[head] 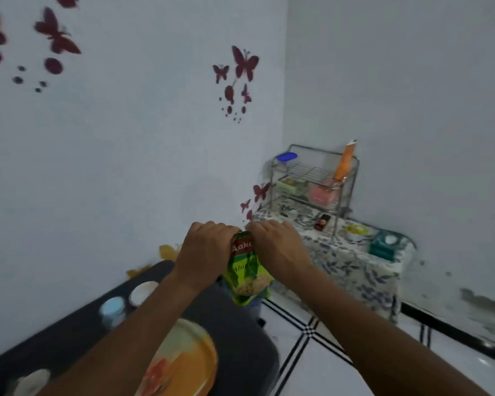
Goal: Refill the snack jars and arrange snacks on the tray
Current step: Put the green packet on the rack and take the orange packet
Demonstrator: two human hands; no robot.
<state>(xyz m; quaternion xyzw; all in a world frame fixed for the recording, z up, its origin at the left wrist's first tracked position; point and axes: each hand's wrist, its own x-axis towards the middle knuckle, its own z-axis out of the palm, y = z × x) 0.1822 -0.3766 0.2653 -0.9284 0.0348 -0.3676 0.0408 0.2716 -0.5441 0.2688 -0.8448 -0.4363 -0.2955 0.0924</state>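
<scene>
A dark table (235, 338) carried an orange tray (183, 358), a blue-lidded jar (112, 309) and white-lidded jars (142, 292). A side table (355, 270) under floral cloth bore a wire rack (312, 181).

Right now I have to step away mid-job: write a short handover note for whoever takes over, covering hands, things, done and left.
Left hand and right hand both pinch the top edge of the green snack packet, held in the air beyond the dark table; whether it is open yet cannot be told.
The orange tray lies on the table near you, with nothing seen on its visible part.
Lidded jars, blue-lidded and white-lidded, stand to the left.
Done: packet picked up.
Left: open it, fill jars, arrange snacks on tray.
</scene>
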